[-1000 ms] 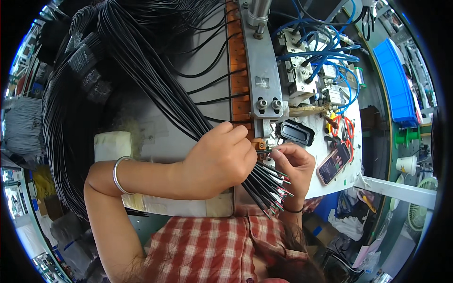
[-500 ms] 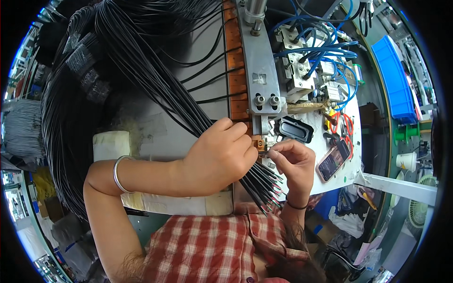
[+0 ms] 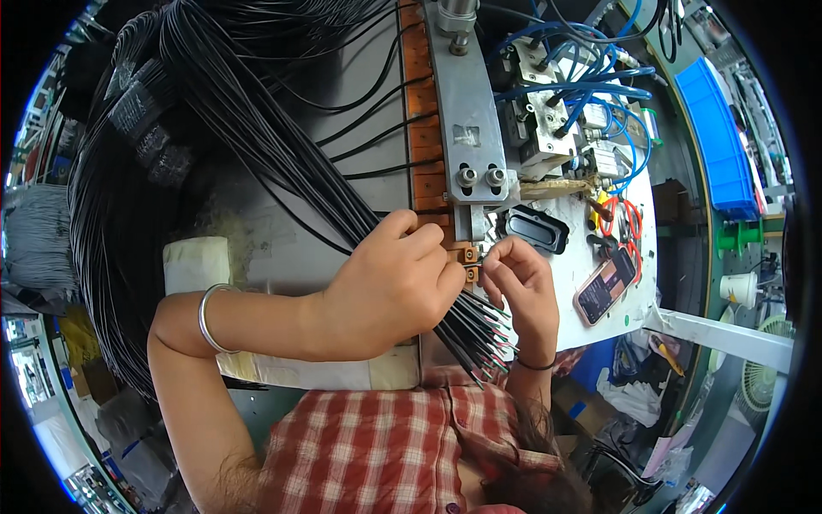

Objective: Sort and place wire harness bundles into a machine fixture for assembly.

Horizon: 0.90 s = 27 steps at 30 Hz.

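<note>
My left hand [image 3: 398,283] is closed, its fingers curled over a thick bundle of black cables [image 3: 300,158]. Beyond that hand, the cut cable ends [image 3: 484,336] fan out, showing small coloured wire tips. Close against a small orange-brown block [image 3: 465,255] with screws, my right hand [image 3: 524,287] pinches with thumb and forefinger. What lies in that pinch is too small and hidden to make out. The block sits at the near end of a row of orange fixtures [image 3: 424,137], into which single black cables run.
A grey metal bar [image 3: 469,103] with bolts overhangs the fixtures. To its right are metal cylinders [image 3: 544,120] with blue air hoses, a black tray [image 3: 535,230], red-handled pliers [image 3: 632,224] and a phone [image 3: 606,293]. A white padded block [image 3: 195,261] lies left.
My right hand has shifted slightly left, closer to the orange-brown block, and more of the block shows. The left hand stays closed over the cables, almost in place.
</note>
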Tool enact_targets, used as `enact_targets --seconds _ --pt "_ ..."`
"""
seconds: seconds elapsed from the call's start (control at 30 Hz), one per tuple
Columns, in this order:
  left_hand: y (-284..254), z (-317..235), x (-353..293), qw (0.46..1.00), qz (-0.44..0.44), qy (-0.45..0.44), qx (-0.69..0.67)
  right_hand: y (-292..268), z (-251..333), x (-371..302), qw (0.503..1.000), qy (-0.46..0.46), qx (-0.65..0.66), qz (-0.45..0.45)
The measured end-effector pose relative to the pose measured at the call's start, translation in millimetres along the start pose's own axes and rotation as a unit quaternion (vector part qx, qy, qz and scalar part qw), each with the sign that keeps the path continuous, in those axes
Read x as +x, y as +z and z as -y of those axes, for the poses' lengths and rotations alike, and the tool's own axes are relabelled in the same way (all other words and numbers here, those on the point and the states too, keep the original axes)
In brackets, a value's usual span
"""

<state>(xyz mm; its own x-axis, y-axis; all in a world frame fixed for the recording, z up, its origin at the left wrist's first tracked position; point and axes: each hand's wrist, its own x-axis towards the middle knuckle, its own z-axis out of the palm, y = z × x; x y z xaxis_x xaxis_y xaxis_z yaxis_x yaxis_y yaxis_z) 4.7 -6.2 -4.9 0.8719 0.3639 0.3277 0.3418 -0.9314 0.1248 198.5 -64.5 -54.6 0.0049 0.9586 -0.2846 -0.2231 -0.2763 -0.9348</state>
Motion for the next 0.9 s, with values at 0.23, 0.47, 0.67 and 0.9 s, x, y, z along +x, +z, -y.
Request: enact_targets --seconds 0.23,0.47,0.67,0.9 --pt "0.4 3.7 -0.1 1.0 0.009 0.0 -0.011 -5.8 2.4 7.8 0.998 0.054 0.013 0.036" --pt "-2.0 4.0 3.2 1.0 0.005 -0.007 0.008 -4.3 -0.8 1.6 0.999 0.033 0.012 -0.01" --pt "-7.1 4.1 1.4 1.0 0.02 -0.016 -0.008 7.7 2.0 -8.8 0.99 -0.126 -0.005 -0.066" --pt "-9.9 3.4 0.0 0.999 0.013 -0.011 -0.032 8.3 2.5 -9.2 0.991 -0.096 0.023 -0.095"
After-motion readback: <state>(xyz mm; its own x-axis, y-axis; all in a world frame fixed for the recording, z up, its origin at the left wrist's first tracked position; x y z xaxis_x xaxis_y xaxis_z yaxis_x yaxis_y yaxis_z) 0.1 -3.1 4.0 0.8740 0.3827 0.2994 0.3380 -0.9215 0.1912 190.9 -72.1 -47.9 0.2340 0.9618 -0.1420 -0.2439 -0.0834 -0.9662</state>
